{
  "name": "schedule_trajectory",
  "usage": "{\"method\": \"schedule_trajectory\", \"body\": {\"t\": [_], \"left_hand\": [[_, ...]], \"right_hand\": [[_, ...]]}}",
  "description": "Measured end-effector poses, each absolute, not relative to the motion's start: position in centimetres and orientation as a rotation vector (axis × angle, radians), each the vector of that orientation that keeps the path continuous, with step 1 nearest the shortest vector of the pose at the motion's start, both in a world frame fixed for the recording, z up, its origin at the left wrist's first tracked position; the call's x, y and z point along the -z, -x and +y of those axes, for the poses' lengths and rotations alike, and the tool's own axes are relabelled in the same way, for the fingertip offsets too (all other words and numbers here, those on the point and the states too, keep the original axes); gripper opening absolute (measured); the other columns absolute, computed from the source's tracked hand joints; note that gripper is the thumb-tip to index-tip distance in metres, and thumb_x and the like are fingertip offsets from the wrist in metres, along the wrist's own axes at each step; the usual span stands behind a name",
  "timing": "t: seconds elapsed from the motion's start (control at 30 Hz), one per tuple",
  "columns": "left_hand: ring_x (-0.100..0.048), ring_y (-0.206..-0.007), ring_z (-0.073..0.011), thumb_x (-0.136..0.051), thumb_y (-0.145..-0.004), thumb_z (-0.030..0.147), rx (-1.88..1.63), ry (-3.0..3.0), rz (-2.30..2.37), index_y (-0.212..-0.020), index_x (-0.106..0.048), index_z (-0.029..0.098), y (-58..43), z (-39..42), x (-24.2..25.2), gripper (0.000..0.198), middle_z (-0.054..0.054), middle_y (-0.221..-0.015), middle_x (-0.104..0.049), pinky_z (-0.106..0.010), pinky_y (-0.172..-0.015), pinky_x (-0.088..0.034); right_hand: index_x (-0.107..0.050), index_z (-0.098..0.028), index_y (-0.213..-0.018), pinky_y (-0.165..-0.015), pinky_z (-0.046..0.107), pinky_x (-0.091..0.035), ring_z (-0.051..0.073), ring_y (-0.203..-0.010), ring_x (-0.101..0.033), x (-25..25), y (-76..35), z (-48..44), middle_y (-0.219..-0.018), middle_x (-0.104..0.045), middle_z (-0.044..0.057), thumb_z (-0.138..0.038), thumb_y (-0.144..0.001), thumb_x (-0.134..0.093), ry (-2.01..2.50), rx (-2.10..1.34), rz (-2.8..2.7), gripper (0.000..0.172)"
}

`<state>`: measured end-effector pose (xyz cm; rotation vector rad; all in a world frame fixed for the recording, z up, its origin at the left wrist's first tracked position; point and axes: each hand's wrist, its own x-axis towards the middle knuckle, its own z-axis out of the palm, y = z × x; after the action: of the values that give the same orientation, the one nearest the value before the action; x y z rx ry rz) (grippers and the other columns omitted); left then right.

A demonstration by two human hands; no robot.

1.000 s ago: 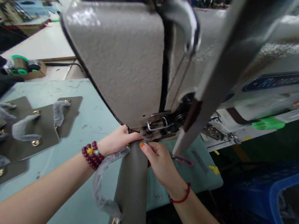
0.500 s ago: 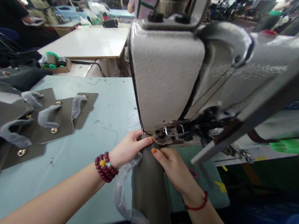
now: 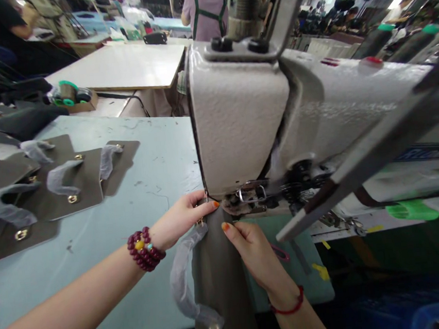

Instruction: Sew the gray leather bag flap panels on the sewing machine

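Item: grey leather panel (image 3: 218,273) — hangs over the counter (image 3: 133,157) edge between both hands, top end under the sewing machine (image 3: 238,116) just beyond the fingertips. Left hand (image 3: 181,217) pinches its upper left corner; right hand (image 3: 253,246) grips its right edge. Handling note — best kept taut, flat and square to the foot.
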<state>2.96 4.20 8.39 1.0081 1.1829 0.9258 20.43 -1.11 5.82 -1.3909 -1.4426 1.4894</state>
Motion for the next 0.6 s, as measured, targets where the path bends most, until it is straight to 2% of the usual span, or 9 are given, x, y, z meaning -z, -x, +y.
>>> {"method": "schedule_trajectory", "body": {"t": [0.07, 0.17, 0.23, 0.33, 0.4, 0.47, 0.53, 0.6], "left_hand": [[-0.068, -0.081, -0.0253, -0.076, -0.068, 0.033, -0.873, -1.077, 1.154, -0.078, -0.074, 0.019, -2.2, 4.2, -7.6, 0.017, -0.007, -0.080, -0.075, -0.033, -0.073, -0.056], [-0.066, -0.104, -0.0264, -0.071, -0.075, 0.034, -1.007, -1.015, 1.262, -0.107, -0.072, 0.019, -1.1, 3.2, -6.2, 0.035, -0.010, -0.113, -0.072, -0.033, -0.090, -0.053], [-0.062, -0.116, -0.0272, -0.067, -0.080, 0.036, -1.064, -0.919, 1.332, -0.126, -0.062, 0.022, -0.5, 1.5, -5.0, 0.049, -0.010, -0.133, -0.063, -0.033, -0.096, -0.051], [-0.056, -0.126, -0.0302, -0.065, -0.084, 0.042, -1.024, -0.951, 1.354, -0.143, -0.046, 0.025, -0.1, -1.6, -2.6, 0.064, -0.011, -0.144, -0.054, -0.041, -0.105, -0.046], [-0.048, -0.134, -0.0317, -0.066, -0.084, 0.044, -0.997, -1.085, 1.336, -0.147, -0.038, 0.024, -0.5, -3.0, -1.3, 0.072, -0.011, -0.150, -0.048, -0.046, -0.112, -0.039], [-0.040, -0.140, -0.0317, -0.067, -0.083, 0.046, -1.024, -1.185, 1.323, -0.147, -0.037, 0.024, -1.5, -3.4, -0.7, 0.074, -0.011, -0.155, -0.040, -0.049, -0.116, -0.033], [-0.041, -0.140, -0.0304, -0.066, -0.084, 0.047, -1.069, -1.236, 1.247, -0.141, -0.045, 0.024, -2.7, -2.7, -1.0, 0.065, -0.009, -0.154, -0.041, -0.047, -0.117, -0.033], [-0.049, -0.133, -0.0284, -0.063, -0.087, 0.047, -1.083, -1.265, 1.175, -0.125, -0.059, 0.024, -3.8, -1.5, -2.2, 0.045, -0.007, -0.145, -0.053, -0.044, -0.114, -0.037]], "right_hand": [[-0.033, -0.019, -0.061, -0.051, 0.025, -0.019, 0.009, -0.057, -0.025, -5.9, -20.5, -1.1, -0.061, -0.026, -0.004, -0.050, -0.092, -0.049, 1.400, -1.461, -1.463, 0.046], [-0.033, -0.019, -0.060, -0.051, 0.025, -0.019, 0.009, -0.057, -0.025, -5.9, -20.6, -1.1, -0.060, -0.026, -0.004, -0.049, -0.093, -0.048, 1.403, -1.433, -1.484, 0.047], [-0.031, -0.019, -0.060, -0.051, 0.025, -0.019, 0.009, -0.057, -0.024, -5.8, -20.7, -1.2, -0.060, -0.025, -0.004, -0.049, -0.094, -0.048, 1.400, -1.425, -1.484, 0.047], [-0.033, -0.019, -0.061, -0.050, 0.024, -0.018, 0.009, -0.057, -0.024, -5.2, -20.7, -1.4, -0.060, -0.025, -0.004, -0.051, -0.094, -0.049, 1.390, -1.463, -1.475, 0.049], [-0.039, -0.018, -0.063, -0.049, 0.023, -0.021, 0.009, -0.056, -0.027, -4.7, -20.5, -2.0, -0.060, -0.030, -0.004, -0.055, -0.094, -0.049, 1.380, -1.525, -1.459, 0.049], [-0.047, -0.016, -0.066, -0.049, 0.021, -0.027, 0.009, -0.056, -0.035, -4.3, -20.7, -3.0, -0.060, -0.039, -0.003, -0.058, -0.094, -0.048, 1.382, -1.558, -1.467, 0.051], [-0.055, -0.015, -0.069, -0.051, 0.021, -0.036, 0.011, -0.058, -0.045, -4.5, -22.0, -4.2, -0.062, -0.049, 0.000, -0.058, -0.095, -0.047, 1.409, -1.525, -1.536, 0.051], [-0.064, -0.015, -0.078, -0.056, 0.024, -0.046, 0.016, -0.063, -0.058, -6.0, -25.1, -5.4, -0.070, -0.061, 0.004, -0.056, -0.096, -0.047, 1.460, -1.406, -1.624, 0.048]]}}
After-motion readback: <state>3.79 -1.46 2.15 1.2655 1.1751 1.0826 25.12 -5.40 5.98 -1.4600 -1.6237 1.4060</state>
